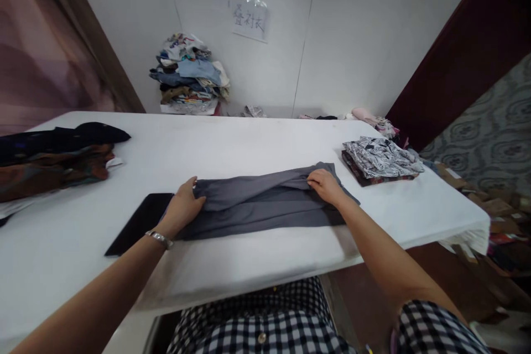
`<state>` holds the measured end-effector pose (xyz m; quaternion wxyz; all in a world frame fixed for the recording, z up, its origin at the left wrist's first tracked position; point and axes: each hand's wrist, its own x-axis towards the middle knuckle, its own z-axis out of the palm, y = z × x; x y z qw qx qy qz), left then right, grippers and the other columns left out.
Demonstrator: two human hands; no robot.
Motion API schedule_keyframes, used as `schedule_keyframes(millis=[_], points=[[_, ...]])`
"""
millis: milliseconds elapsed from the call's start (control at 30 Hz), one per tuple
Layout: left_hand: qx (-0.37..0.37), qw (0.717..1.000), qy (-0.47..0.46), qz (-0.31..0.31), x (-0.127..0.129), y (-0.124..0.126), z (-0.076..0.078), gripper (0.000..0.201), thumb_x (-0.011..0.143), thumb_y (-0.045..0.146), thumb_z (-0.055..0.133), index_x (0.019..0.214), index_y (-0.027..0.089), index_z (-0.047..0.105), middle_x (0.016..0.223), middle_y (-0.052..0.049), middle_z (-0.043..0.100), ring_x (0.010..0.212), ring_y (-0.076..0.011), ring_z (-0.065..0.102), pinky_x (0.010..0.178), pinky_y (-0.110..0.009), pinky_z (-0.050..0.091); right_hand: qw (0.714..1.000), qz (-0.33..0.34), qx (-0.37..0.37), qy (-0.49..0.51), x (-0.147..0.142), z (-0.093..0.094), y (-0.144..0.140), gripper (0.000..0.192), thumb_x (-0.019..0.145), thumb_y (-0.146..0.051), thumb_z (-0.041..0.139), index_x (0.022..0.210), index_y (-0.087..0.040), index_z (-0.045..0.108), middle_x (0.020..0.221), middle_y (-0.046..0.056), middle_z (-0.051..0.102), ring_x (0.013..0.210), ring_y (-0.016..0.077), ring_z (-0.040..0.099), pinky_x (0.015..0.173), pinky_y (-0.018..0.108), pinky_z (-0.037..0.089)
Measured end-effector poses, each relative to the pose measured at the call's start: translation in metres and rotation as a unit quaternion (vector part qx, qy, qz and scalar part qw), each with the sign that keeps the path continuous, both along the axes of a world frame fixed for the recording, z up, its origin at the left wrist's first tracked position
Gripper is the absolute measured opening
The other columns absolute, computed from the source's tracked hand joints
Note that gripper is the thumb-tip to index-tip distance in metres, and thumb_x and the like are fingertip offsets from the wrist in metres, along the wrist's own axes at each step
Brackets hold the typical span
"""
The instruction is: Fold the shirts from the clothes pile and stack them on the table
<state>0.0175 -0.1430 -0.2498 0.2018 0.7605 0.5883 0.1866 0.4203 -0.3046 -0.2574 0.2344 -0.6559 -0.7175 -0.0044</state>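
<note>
Plenty of bare white table around the grey garment, which lies as a long folded band near the front edge, probably kept flat so the fold stays even. Both ends are pinched, left hand closed on the left end over a black board, right hand gripping the top layer. Smaller stuff hugs the edges: dark clothes left, patterned folded stack right.

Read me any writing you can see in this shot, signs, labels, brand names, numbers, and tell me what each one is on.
"叠衬衣": handwritten on the paper sign taped to the white wall, above the clothes pile. The strokes are faint, so this reading is uncertain.
No label, brand or number is readable on the grey garment under the left hand and right hand, nor on the patterned folded stack.
</note>
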Motion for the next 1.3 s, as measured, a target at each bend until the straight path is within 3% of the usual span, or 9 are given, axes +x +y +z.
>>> schedule_keyframes(millis=[133,267,400,600,767,967,1167,1233,1300], points=[[-0.009,1.0,0.013,0.026,-0.002,-0.001,0.002,0.078,0.077,0.033,0.06,0.147,0.011,0.033,0.145,-0.018,0.049,0.12,-0.0319,0.057,0.1,-0.041,0.046,0.998,0.004,-0.063,-0.005,0.0,-0.007,-0.01,0.021,0.086,-0.014,0.053,0.09,-0.017,0.073,0.095,0.01,0.069,0.092,0.0208,0.06,0.088,0.036,0.047],[-0.033,0.996,0.031,0.072,-0.008,-0.002,0.008,0.087,0.079,0.055,0.056,0.148,0.01,0.03,0.135,-0.022,0.057,0.119,-0.0377,0.057,0.095,-0.046,0.047,1.0,-0.026,-0.009,0.007,-0.013,-0.01,-0.013,0.028,0.087,-0.02,0.05,0.104,-0.019,0.072,0.111,0.011,0.068,0.106,0.0234,0.06,0.098,0.04,0.045],[-0.073,0.992,0.057,0.085,-0.014,-0.001,0.013,0.088,0.078,0.059,0.056,0.146,0.007,0.033,0.129,-0.026,0.06,0.116,-0.0393,0.059,0.088,-0.043,0.049,0.999,-0.037,-0.026,-0.008,-0.037,-0.02,-0.015,0.041,0.094,-0.034,0.044,0.129,-0.021,0.061,0.142,0.012,0.052,0.135,0.0277,0.042,0.11,0.049,0.034],[-0.142,0.988,0.054,0.013,-0.009,0.005,0.017,0.049,0.067,0.046,0.066,0.103,0.013,0.066,0.107,-0.017,0.071,0.096,-0.0322,0.067,0.077,-0.035,0.049,0.988,-0.041,-0.14,-0.05,-0.052,-0.032,-0.016,0.049,0.097,-0.041,0.036,0.14,-0.021,0.05,0.151,0.012,0.041,0.143,0.0284,0.03,0.113,0.054,0.024],[-0.145,0.989,0.031,0.019,-0.003,0.003,0.019,0.03,0.064,0.036,0.068,0.087,0.017,0.066,0.089,-0.012,0.073,0.084,-0.0283,0.067,0.07,-0.034,0.048,0.991,-0.052,-0.108,-0.051,-0.063,-0.02,-0.018,0.053,0.097,-0.047,0.037,0.143,-0.023,0.046,0.155,0.011,0.035,0.146,0.0291,0.024,0.115,0.057,0.019],[-0.148,0.988,0.016,0.027,-0.007,0.0,0.027,0.03,0.068,0.036,0.065,0.089,0.015,0.064,0.086,-0.011,0.071,0.079,-0.0267,0.067,0.065,-0.033,0.049,0.984,-0.025,-0.168,-0.063,-0.083,-0.023,-0.021,0.053,0.098,-0.046,0.033,0.144,-0.023,0.044,0.156,0.011,0.033,0.145,0.0275,0.025,0.116,0.056,0.015],[-0.138,0.99,-0.036,0.016,0.014,0.007,0.067,0.038,0.065,0.035,0.07,0.097,0.016,0.063,0.092,-0.011,0.071,0.085,-0.0272,0.066,0.068,-0.033,0.051,0.986,0.001,-0.054,0.16,-0.101,-0.004,-0.023,0.048,0.093,-0.046,0.047,0.136,-0.025,0.054,0.148,0.009,0.046,0.144,0.0262,0.029,0.118,0.056,0.013],[-0.157,0.983,-0.096,-0.008,0.04,0.0,0.083,0.042,0.065,0.035,0.072,0.101,0.016,0.063,0.092,-0.01,0.072,0.082,-0.0253,0.067,0.067,-0.032,0.052,0.947,0.024,-0.008,0.322,-0.112,0.003,-0.022,0.047,0.089,-0.047,0.053,0.132,-0.027,0.057,0.143,0.008,0.053,0.139,0.0247,0.039,0.117,0.051,0.023],[-0.168,0.976,-0.133,-0.03,0.077,-0.014,0.094,0.048,0.064,0.034,0.075,0.106,0.014,0.063,0.094,-0.011,0.072,0.081,-0.0248,0.067,0.066,-0.031,0.052,0.871,0.025,0.003,0.49,-0.119,0.006,-0.021,0.05,0.086,-0.049,0.056,0.131,-0.028,0.057,0.137,0.007,0.058,0.131,0.0242,0.049,0.111,0.048,0.036]])
